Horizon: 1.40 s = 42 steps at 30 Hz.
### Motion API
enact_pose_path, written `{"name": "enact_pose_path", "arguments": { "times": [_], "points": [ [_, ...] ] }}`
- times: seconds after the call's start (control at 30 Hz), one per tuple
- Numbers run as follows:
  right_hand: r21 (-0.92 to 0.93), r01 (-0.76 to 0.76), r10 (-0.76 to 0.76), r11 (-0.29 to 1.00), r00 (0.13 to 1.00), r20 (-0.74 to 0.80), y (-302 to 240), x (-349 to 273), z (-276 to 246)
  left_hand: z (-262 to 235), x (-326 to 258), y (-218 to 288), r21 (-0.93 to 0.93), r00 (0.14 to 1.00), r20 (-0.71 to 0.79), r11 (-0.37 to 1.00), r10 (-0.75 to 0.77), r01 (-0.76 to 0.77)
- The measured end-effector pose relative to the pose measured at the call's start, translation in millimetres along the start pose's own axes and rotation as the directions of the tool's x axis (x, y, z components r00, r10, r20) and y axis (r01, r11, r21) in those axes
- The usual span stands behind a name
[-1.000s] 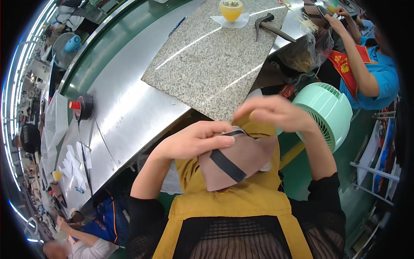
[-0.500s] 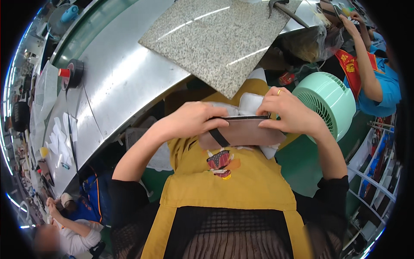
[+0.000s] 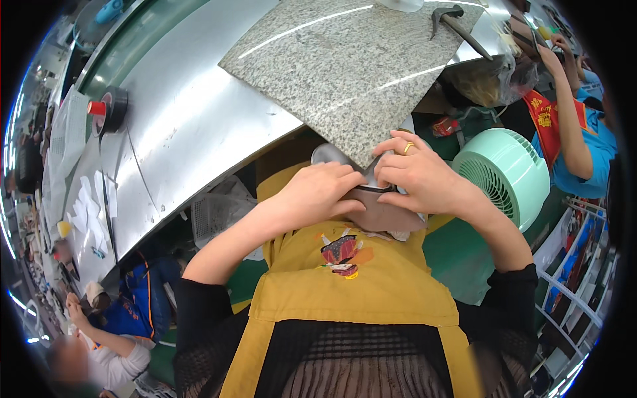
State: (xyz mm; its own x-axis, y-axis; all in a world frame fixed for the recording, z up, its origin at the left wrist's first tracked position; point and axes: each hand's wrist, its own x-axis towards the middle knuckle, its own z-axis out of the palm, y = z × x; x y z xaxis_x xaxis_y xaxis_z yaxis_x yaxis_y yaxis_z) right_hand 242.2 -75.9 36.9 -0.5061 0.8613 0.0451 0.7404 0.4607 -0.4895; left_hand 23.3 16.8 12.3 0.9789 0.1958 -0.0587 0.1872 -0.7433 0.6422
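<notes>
A brownish-pink, leather-like piece with a black edge lies across my lap, against the yellow apron. Its whitish inner side shows near the slab's corner. My left hand grips its upper edge, thumb on the near face. From the other side my right hand, a ring on one finger, pinches the same edge between thumb and curled fingers. Both hands are close together, just below the pointed corner of a speckled stone slab. My fingers hide much of the piece's upper edge, and its exact kind is unclear.
A claw hammer lies on the slab's far right. The slab rests on a metal table, with a black tape roll at left. A mint-green fan stands right of my hand. Co-workers sit at both sides, one in a blue sleeve.
Both hands have drawn closer together along the edge; the piece now shows less of its face and its black strap is covered. The view has shifted slightly, showing more of the slab and hammer.
</notes>
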Motion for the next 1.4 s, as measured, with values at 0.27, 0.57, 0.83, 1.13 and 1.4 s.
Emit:
{"name": "enact_pose_path", "arguments": {
  "times": [0.27, 0.57, 0.83, 1.13, 1.4],
  "points": [
    [0.069, -0.226, 0.212, 0.972, 0.964, 0.161, 15, -13, -15, -3, 10, -13, -0.157, 0.998, -0.006, 0.985, 0.066, -0.066],
    [-0.033, -0.067, 0.066, 0.997, 0.997, -0.042, 7, -15, -9, 3, 10, 4, -0.158, 0.983, 0.17, 0.983, -0.067, 0.095],
    [0.105, -0.249, 0.268, 0.963, 0.927, -0.264, 18, -22, -3, -2, 32, -8, -0.541, 0.965, 0.216, 0.804, -0.149, 0.245],
    [0.242, -0.324, 0.392, 0.914, 0.858, -0.332, -64, -66, -2, 6, 34, -10, -0.868, 0.884, 0.408, 0.203, -0.228, 0.453],
    [-0.143, -0.476, 0.307, 0.868, 0.739, -0.6, -36, -74, 62, 0, 42, 0, -0.867, 0.83, 0.497, -0.106, -0.253, 0.487]
  ]
}}
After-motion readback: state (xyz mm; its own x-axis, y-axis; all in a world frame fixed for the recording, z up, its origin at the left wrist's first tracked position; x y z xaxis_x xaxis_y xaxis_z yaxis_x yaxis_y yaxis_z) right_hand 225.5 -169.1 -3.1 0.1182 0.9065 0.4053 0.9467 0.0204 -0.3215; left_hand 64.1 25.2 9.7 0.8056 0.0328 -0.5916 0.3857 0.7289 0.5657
